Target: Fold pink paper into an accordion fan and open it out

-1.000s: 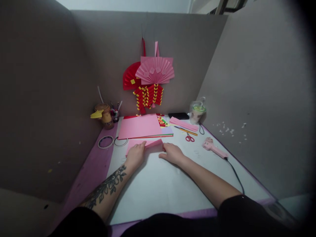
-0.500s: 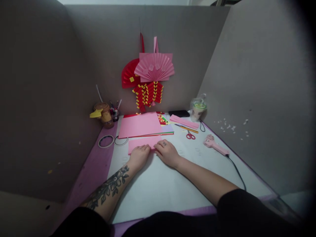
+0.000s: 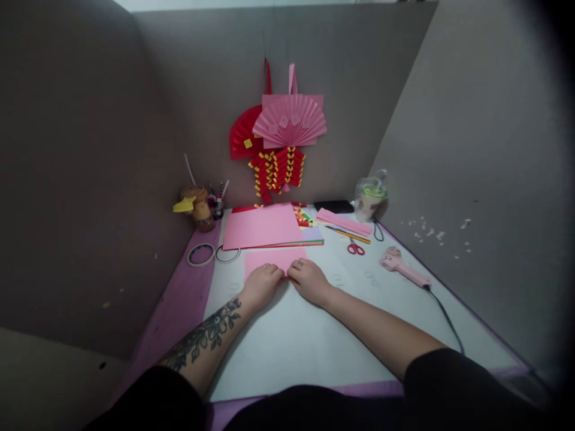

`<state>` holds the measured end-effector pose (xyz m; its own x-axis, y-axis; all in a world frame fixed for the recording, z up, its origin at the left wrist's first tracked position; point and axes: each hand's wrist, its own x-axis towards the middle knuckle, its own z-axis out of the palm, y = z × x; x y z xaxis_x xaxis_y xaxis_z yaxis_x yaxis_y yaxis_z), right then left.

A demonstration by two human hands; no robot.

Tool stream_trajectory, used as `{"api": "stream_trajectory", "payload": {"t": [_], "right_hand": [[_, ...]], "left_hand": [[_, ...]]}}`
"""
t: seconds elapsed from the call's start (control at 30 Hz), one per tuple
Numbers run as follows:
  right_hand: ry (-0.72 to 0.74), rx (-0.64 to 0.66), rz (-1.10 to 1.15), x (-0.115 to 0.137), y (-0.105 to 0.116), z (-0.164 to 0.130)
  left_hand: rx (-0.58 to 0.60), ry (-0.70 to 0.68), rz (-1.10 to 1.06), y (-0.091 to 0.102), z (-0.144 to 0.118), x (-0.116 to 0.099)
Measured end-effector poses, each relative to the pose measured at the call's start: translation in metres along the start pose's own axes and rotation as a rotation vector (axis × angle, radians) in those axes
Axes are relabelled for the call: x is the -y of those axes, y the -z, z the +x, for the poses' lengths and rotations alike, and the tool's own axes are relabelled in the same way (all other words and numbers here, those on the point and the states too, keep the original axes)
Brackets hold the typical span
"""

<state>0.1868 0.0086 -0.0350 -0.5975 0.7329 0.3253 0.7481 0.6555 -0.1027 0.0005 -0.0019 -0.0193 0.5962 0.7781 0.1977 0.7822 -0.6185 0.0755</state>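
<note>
A pink sheet of paper (image 3: 269,259) lies on the white table cover, its near edge between my two hands. My left hand (image 3: 263,285) is closed on that near edge, fingertips pinched and partly hidden. Close beside it, my right hand (image 3: 309,280) pinches the same edge, thumb and fingers together. Just beyond lies a stack of coloured paper with a larger pink sheet (image 3: 265,226) on top. Red-handled scissors (image 3: 356,248) rest to the right of the stack, near pink paper strips (image 3: 344,221) and a pencil (image 3: 354,236).
Two tape rolls (image 3: 200,255) lie at left. A brown drink cup (image 3: 203,209) and a pen holder (image 3: 218,206) stand behind them. A pink glue gun (image 3: 404,268) with its cord, a black phone (image 3: 335,207) and a green-lidded cup (image 3: 372,200) sit right. Paper fans (image 3: 291,120) hang behind.
My hands have shifted slightly along the near edge of the pink sheet, their fingertips now closer together. The whole view has moved a little, so everything appears further right.
</note>
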Motion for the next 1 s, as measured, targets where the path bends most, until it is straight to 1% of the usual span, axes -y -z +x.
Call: {"api": "stream_trajectory", "payload": {"t": [0.13, 0.23, 0.43, 0.6, 0.67, 0.77, 0.87, 1.0], "right_hand": [[-0.013, -0.024, 0.015, -0.002, -0.001, -0.002], [-0.001, -0.022, 0.041, 0.002, -0.001, -0.001], [-0.040, 0.051, 0.033, 0.012, -0.001, 0.004], [-0.107, 0.117, -0.007, 0.009, 0.000, 0.007], [-0.133, 0.148, -0.014, 0.004, 0.001, 0.007], [-0.155, 0.217, 0.003, -0.009, 0.007, 0.005], [-0.147, 0.289, 0.045, -0.026, 0.018, -0.001], [-0.123, 0.329, 0.095, -0.045, 0.031, -0.009]], "left_hand": [[0.009, -0.017, 0.018, 0.005, -0.002, -0.002], [0.022, -0.009, 0.021, 0.005, -0.003, -0.002], [0.054, 0.025, 0.047, 0.003, -0.002, -0.003], [0.107, 0.093, 0.066, 0.007, -0.002, -0.003], [0.137, 0.119, 0.069, 0.011, -0.005, 0.001], [0.186, 0.142, 0.066, 0.019, -0.012, 0.015], [0.254, 0.160, 0.027, 0.029, -0.019, 0.034], [0.328, 0.189, -0.026, 0.039, -0.024, 0.051]]}}
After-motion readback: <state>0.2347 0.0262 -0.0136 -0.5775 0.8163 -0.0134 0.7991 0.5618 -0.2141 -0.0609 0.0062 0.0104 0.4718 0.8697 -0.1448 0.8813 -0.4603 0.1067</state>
